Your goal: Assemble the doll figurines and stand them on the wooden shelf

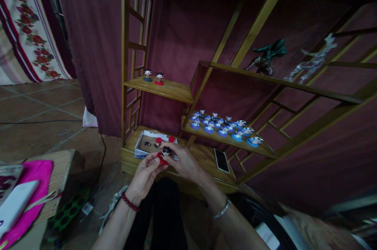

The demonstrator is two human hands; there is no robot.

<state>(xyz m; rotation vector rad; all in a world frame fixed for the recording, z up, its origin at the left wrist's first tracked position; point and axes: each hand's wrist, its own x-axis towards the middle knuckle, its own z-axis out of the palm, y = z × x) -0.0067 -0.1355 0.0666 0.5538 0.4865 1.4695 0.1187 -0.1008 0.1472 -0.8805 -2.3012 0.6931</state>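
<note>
Both my hands meet over the front edge of a low wooden shelf, around one small black-haired doll figurine [166, 151] with a red base. My left hand [147, 171] pinches the red base from below. From the right, my right hand [184, 161] has its fingers on the figurine's head and body. Just behind them sits an open shallow box [140, 148] with loose figurine parts and round red bases [171, 139] inside. Two similar figurines, one on a dark base [147, 75] and one on a red base [159, 79], stand on the small shelf above.
Several purple and blue figurines [209, 127] crowd the middle shelf on the right. A phone [221, 160] lies on the bottom shelf. Higher up stand a dark green statuette [269, 55] and a clear one [313, 59]. A bamboo-topped table [60, 181] is at left.
</note>
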